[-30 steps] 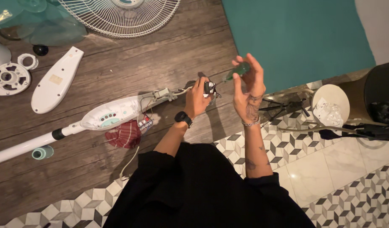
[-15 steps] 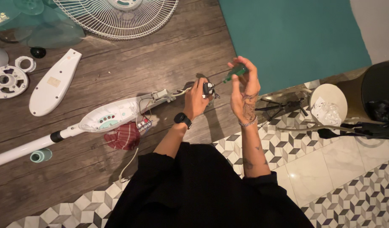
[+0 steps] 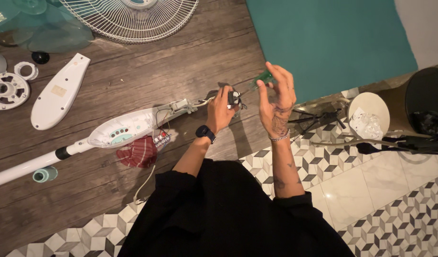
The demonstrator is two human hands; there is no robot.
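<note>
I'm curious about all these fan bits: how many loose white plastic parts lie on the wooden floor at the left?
3: a long cover, a small ring above it to the left, and a round disc by the left edge. More may lie outside the view.

Fan housing (image 3: 126, 129) left of cloth (image 3: 139, 152) (touching).

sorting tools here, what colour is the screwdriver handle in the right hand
Translucent green screwdriver handle, seen best in the head view.
</note>
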